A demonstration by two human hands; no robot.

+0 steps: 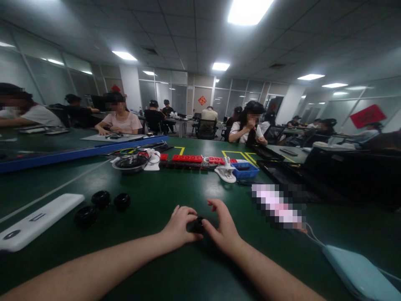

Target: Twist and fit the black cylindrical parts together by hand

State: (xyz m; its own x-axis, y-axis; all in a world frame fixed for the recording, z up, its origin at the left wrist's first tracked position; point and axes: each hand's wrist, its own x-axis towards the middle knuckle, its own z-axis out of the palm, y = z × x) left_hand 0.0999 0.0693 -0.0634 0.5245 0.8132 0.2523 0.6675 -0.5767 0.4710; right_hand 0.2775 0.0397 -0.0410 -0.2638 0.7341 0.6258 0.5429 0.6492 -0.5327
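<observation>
Green table point(150, 190) with black round pieces point(122, 202)

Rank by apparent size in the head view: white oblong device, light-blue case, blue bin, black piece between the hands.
1. White oblong device and light-blue case: too close to rank; case runs out of frame
2. Blue bin
3. Black piece

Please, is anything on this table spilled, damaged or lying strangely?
Nothing clearly stands out on the table: no spill or breakage shows. A black round piece is between the left hand and right hand; three similar pieces lie grouped beside the white bar. Small damage cannot be ruled out.
</observation>
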